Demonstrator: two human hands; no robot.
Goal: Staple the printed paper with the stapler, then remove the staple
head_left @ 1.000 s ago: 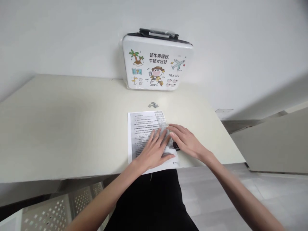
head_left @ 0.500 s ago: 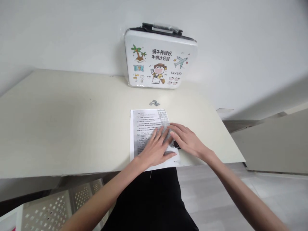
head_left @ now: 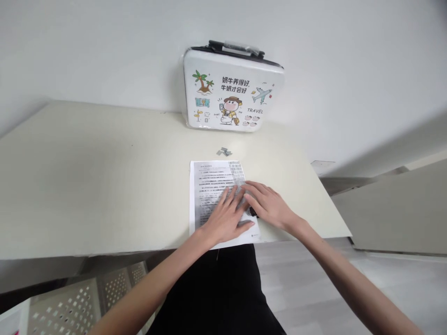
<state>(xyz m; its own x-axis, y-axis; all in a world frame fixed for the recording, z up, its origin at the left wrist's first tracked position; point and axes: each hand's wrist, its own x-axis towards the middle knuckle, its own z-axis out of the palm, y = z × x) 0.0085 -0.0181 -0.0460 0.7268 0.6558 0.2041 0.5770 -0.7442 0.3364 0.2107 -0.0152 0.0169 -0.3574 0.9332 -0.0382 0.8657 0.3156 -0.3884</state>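
Observation:
A printed sheet of paper (head_left: pixel 206 186) lies at the table's front edge, with a paler patterned strip at its upper right. My left hand (head_left: pixel 226 216) rests flat on the sheet, fingers spread. At the sheet's right edge is my right hand (head_left: pixel 268 204), its fingers bent over a small black object (head_left: pixel 253 212) that is mostly hidden beneath it. Its fingertips touch or nearly touch my left fingers. Several small grey metal pieces (head_left: pixel 224 151) lie just beyond the sheet's top edge.
A white cartoon-printed case (head_left: pixel 232 93) with a black handle stands against the wall at the back of the pale table (head_left: pixel 87 177). Below the table at the lower left is a perforated basket (head_left: pixel 66 309). A grey panel (head_left: pixel 394 209) stands at the right.
The view has shifted slightly, so the case sits a little lower. My right hand has moved a little over the black object, now covering more of it. My left hand stays flat on the sheet.

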